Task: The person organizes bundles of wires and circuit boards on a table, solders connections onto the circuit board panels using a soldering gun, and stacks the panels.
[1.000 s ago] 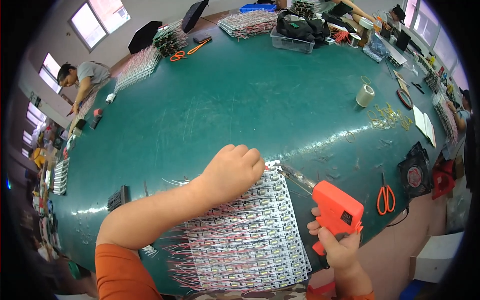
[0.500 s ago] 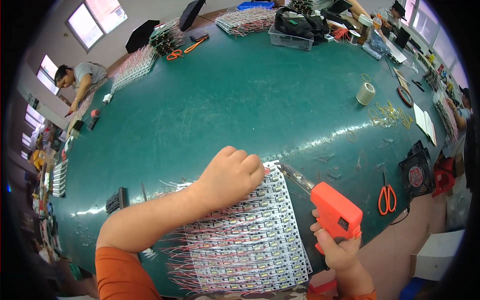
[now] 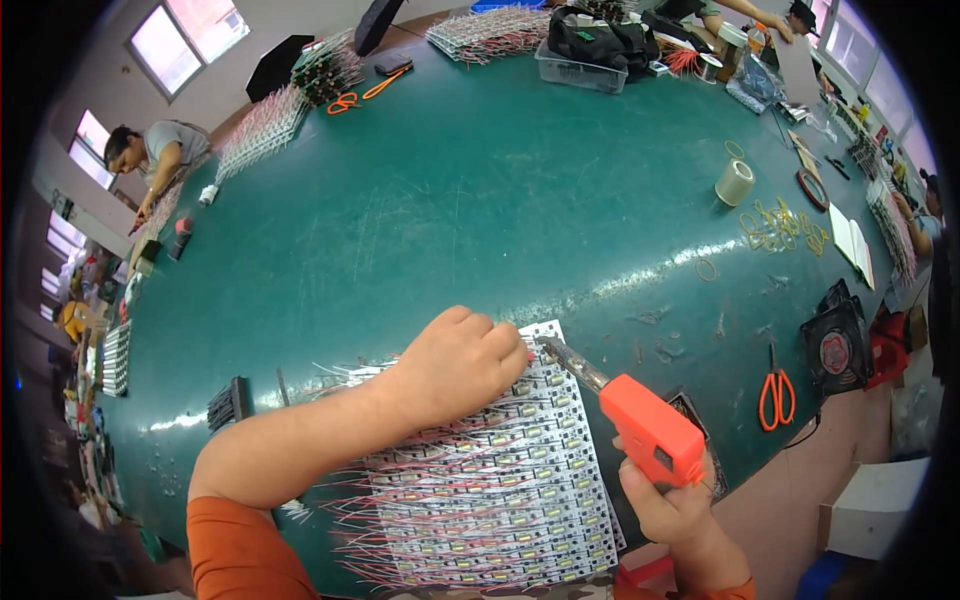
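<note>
Seen from the head camera, at a green tabletop (image 3: 400, 250): reaching in with the left hand (image 3: 465, 358), just below centre toward six o'clock, knuckles up and fingers curled over the far part of a white sheet of circuit boards (image 3: 560, 470). Spread from near centre down to six o'clock, and trailing red and white wires (image 3: 365, 515) toward seven. Cannot tell the left grip, with the fingertips largely hidden and only a bit of red showing just beside them. Gripping the handle of a red-orange soldering gun (image 3: 655, 430) firmly with the right hand (image 3: 672, 505), between four and five o'clock. Pointing the dark metal tip (image 3: 563, 356) toward ten o'clock, over the sheet's far right corner, near the left fingertips; cannot tell whether touching the board. Best worked, judging by the close quarters, with a steady right wrist, a light touch and only the tip's very end on the small contact. Wise to hold bare fingertips clear of the metal, to steady the sheet flat, and to leave loose wires outside the tip's path. Set out around: orange-handled scissors (image 3: 776, 400) near four o'clock, a black fan (image 3: 835, 345) at three, a pale spool (image 3: 735, 184) at two.
</note>
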A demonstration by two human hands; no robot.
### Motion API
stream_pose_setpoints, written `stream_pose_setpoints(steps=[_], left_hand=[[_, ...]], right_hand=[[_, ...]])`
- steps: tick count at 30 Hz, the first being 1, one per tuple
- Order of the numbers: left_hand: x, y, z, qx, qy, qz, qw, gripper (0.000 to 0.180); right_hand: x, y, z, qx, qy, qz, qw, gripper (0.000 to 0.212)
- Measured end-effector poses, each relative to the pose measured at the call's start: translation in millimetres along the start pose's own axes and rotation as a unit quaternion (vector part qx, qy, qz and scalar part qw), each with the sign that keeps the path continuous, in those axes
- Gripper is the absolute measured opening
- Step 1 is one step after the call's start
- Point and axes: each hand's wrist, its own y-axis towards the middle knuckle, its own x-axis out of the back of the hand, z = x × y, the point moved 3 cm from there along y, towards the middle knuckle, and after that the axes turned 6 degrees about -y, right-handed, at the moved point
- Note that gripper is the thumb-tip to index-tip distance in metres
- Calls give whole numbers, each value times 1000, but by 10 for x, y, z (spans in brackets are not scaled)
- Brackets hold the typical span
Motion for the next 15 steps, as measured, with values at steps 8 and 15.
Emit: stream_pose_setpoints(steps=[8,15], left_hand=[[15,29,-6,2,-8,11,1000,12],[23,59,5,9,5,51,999,12]], right_hand=[[1,3,7,3,-9,16,1000,59],[-12,-12,-34,9,-22,14,1000,59]])
